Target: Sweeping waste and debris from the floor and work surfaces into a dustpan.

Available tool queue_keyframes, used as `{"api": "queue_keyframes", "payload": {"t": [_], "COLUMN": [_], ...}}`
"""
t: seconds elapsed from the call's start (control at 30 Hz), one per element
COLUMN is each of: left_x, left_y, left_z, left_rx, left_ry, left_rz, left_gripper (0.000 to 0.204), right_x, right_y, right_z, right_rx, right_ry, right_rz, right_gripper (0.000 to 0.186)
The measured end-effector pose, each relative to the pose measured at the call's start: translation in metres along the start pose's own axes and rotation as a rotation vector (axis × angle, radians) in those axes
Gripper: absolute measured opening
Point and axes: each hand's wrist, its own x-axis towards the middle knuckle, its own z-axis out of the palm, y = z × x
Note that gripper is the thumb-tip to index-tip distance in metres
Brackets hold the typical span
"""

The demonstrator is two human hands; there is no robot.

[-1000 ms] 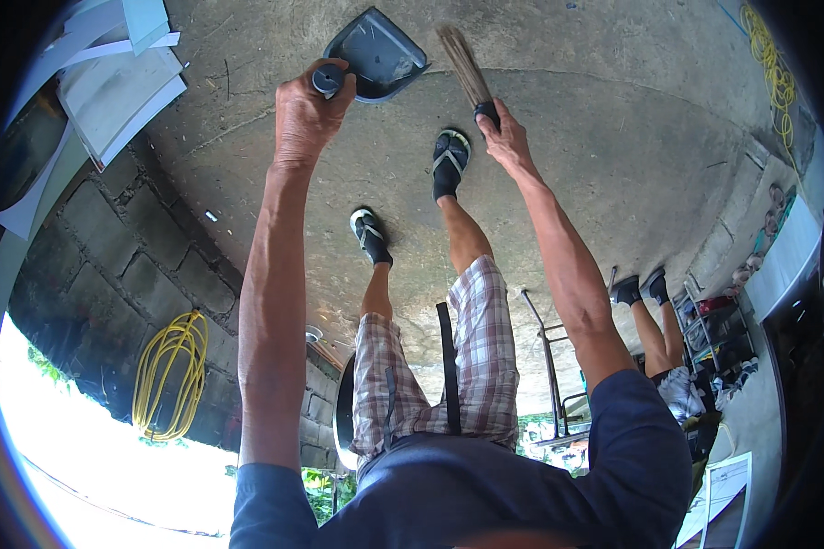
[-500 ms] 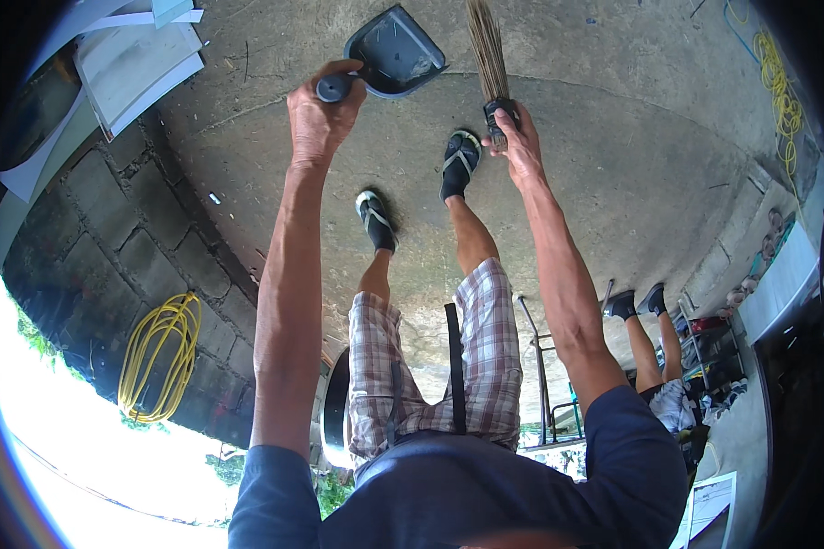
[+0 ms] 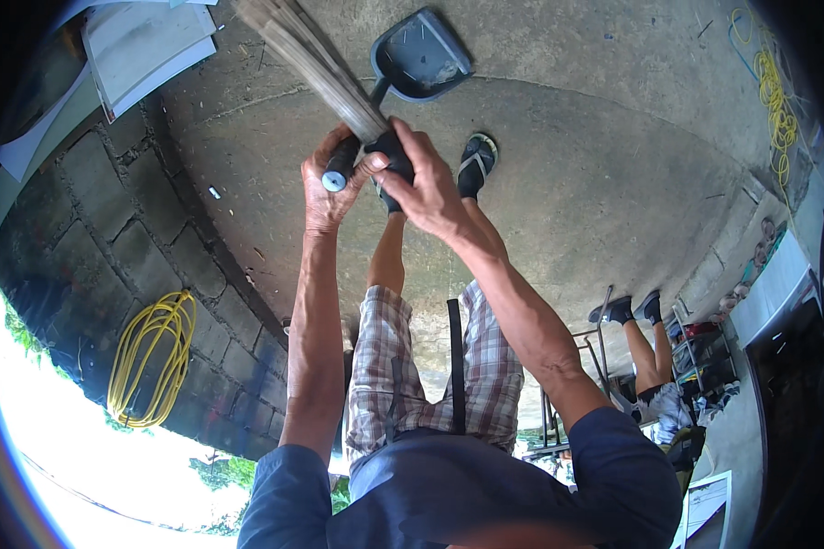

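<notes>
My left hand (image 3: 327,203) is wrapped round the black handle (image 3: 337,169) of the dark grey dustpan (image 3: 418,53), whose pan sits further forward over the concrete floor (image 3: 595,128). My right hand (image 3: 423,192) grips the black-bound end of a straw broom (image 3: 320,69). Both hands meet in front of me, side by side, and the broom's bristles slant up to the left, across the dustpan's handle. My feet in black socks and flip-flops (image 3: 476,165) stand below, the left one mostly behind my hands.
Stacked sheets (image 3: 146,46) lie at upper left beside a block wall (image 3: 146,210) with a coiled yellow hose (image 3: 151,357). Yellow rope (image 3: 778,119) lies at far right. Another person's legs (image 3: 648,348) show at lower right among metal frames (image 3: 595,357) and a cluttered rack (image 3: 714,343).
My right hand has moved left to meet my left hand, and the broom has swung from upright to slanting up-left. The dustpan has shifted rightward in view, and my left hand sits lower.
</notes>
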Motion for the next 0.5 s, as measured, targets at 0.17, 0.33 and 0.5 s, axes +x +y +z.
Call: {"api": "queue_keyframes", "payload": {"t": [0.17,0.33,0.5], "left_x": [0.010,0.000,0.006], "left_y": [-0.013,-0.042,-0.073], "left_z": [-0.029,-0.052,-0.077], "left_rx": [-0.124,-0.336,-0.221], "left_ry": [-0.093,-0.008,0.109], "left_rz": [-0.224,-0.346,-0.330], "left_gripper": [0.050,0.068,0.077], "right_x": [0.007,0.018,0.068], "right_y": [-0.004,0.017,0.126], "right_z": [0.045,0.058,0.043], "right_rx": [-0.118,-0.040,-0.006], "right_ry": [-0.028,-0.304,-0.226], "right_rz": [-0.045,-0.129,0.238], "right_gripper": [0.079,0.074,0.028]}}
